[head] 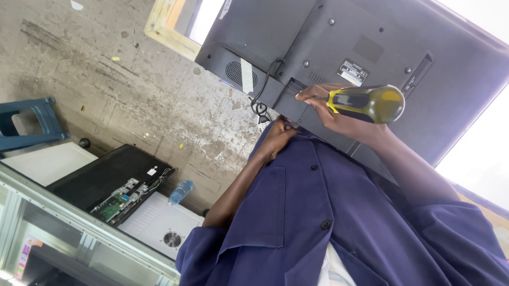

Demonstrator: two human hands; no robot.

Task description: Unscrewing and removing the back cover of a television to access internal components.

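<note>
right hand (337, 115) grip closed on 1 screwdriver (368, 103) | left hand (277, 139) grip: cannot tell | 1 television (303, 43)

Bright daylight, blown-out glare at right edge, sharp focus, tilted view

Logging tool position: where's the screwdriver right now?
Head view, upper right of centre: the yellow-handled screwdriver is in the right hand, tip against the lower back panel of the dark television, beside its cable.
</note>
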